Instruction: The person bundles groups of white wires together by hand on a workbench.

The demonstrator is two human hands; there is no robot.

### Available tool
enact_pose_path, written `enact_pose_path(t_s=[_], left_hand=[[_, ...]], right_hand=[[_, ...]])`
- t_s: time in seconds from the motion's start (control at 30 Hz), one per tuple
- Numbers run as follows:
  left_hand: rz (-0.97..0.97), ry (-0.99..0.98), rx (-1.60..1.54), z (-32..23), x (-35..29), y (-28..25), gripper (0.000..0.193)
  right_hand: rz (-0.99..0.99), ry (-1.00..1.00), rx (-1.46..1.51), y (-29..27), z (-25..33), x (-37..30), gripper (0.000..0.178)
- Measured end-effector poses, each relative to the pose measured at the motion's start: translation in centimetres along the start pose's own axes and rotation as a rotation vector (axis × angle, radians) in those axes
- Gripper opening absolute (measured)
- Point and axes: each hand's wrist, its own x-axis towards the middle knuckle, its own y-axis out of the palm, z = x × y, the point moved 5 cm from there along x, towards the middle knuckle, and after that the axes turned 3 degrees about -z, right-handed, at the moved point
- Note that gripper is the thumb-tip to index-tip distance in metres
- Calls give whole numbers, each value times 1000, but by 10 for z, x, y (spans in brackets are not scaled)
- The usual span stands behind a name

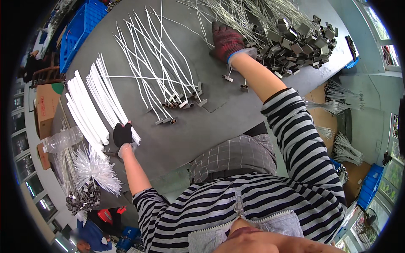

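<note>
My left hand (122,134), in a dark glove, is closed around the near ends of a bundle of thin white tubes (105,92) on the grey table. Beside it lies a bundle of thicker white tubes (86,111). My right hand (228,41), in a red and black glove, reaches to the far side, over the edge of a heap of pale wires (257,19); its fingers look apart. Two small metal clips (228,78) on wires lie below that wrist. Between my hands, several white wires with metal clips (177,101) are spread out.
A pile of metal clips (297,44) covers the far right of the table (228,114). At the left edge are a clear plastic bottle (63,140) and a fanned bundle of clear strips (96,168). A blue crate (82,31) stands far left. Wire bundles (348,149) lie at right.
</note>
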Motion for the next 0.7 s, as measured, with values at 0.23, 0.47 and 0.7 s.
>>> enact_pose_path(t_s=[0.23, 0.47, 0.7], left_hand=[[71, 151, 51, 11, 36, 11, 39], [213, 22, -505, 20, 32, 7, 22], [250, -42, -1128, -44, -17, -44, 22]], right_hand=[[380, 128, 217, -13, -17, 7, 42], [295, 230, 437, -21, -44, 12, 36], [396, 514, 1041, -56, -33, -47, 31]])
